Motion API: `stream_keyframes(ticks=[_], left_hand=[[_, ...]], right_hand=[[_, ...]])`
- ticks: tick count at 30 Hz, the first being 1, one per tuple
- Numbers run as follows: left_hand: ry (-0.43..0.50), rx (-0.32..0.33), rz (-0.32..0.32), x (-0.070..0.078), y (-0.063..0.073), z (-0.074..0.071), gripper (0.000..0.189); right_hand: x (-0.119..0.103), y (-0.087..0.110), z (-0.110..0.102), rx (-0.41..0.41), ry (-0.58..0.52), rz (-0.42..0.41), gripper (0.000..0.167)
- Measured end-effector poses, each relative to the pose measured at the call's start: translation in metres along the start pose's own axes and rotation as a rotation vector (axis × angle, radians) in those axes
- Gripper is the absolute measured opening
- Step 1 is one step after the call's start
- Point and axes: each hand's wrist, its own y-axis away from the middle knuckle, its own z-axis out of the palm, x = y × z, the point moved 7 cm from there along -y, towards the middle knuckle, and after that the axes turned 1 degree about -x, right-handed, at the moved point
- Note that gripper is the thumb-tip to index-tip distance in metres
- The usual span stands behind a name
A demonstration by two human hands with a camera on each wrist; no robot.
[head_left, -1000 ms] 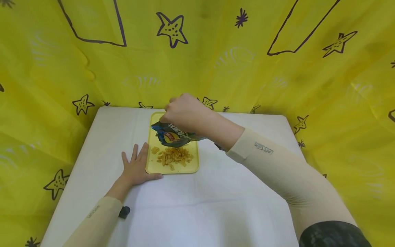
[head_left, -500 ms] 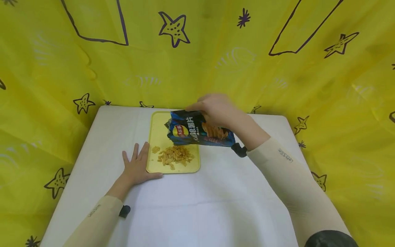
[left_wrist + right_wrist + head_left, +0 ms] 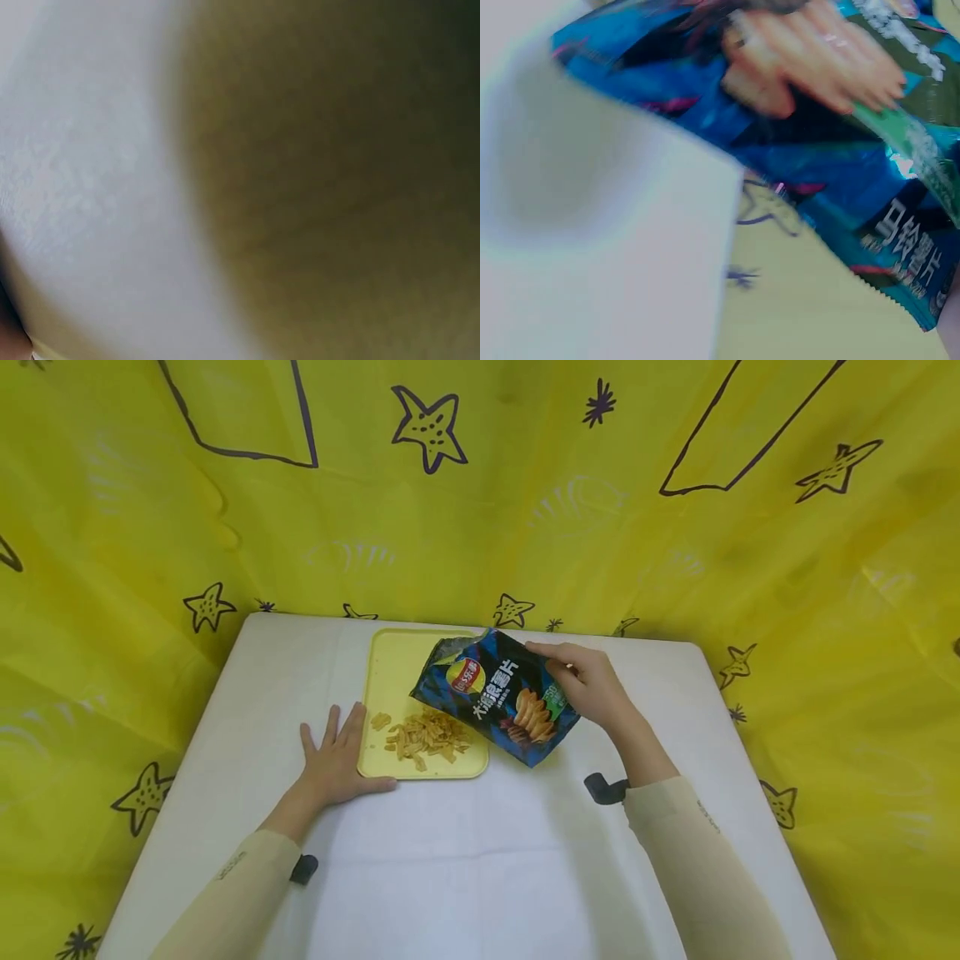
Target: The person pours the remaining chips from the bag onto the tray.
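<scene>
A dark blue potato chip bag (image 3: 498, 693) is tilted above the right part of a yellow tray (image 3: 390, 668), its torn mouth toward the upper left. My right hand (image 3: 588, 681) pinches the bag by its right edge, thumb and fingers at the upper right side. In the right wrist view the chip bag (image 3: 780, 150) fills the upper half. A heap of broken chips (image 3: 427, 735) lies on the near half of the tray, with one chip (image 3: 380, 721) apart on the left. My left hand (image 3: 333, 768) rests with fingers spread at the tray's near left corner, fingertips against its left edge.
The tray stands on a white-covered table (image 3: 465, 877). Behind and along both sides hangs a yellow curtain (image 3: 480, 527) with starfish drawings. Dark wrist-camera mounts (image 3: 606, 788) stick out by both sleeves. A beige sleeve blurs most of the left wrist view.
My right hand has swung right and lower, turning the chip bag from mouth-down over the tray to a slant with its printed front up. My left hand and the chip heap have stayed put.
</scene>
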Motion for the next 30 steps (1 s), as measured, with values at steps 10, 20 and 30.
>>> stream_keyframes(ticks=[10, 20, 30], left_hand=[[0.009, -0.014, 0.012, 0.005, -0.003, 0.000, 0.142], [0.008, -0.012, 0.015, 0.005, -0.004, 0.000, 0.144], [0.025, -0.008, -0.002, 0.002, 0.001, 0.000, 0.144]], right_hand=[[0.054, 0.055, 0.013, 0.294, -0.539, 0.173, 0.035], [0.102, 0.092, 0.028, 0.577, -0.986, 0.548, 0.044], [0.142, 0.106, 0.040, 0.701, -1.122, 0.670, 0.046]])
